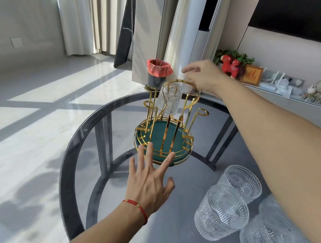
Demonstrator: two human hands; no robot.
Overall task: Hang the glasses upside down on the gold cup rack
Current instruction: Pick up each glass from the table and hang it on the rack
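Two bare arms, both hands open and holding nothing.

Left hand (150,177): reaches forward from the lower edge of the view, back of the hand up, fingers (149,152) spread and pointing away from the body, thumb splayed to the right; thin red cord bracelet (139,207) round the wrist. Right hand (202,76): arm comes in from the right edge and stretches across and far forward, held higher and farther out than the left; wrist bent slightly down, fingers loosely curled and pointing left, tips apart, nothing between them.
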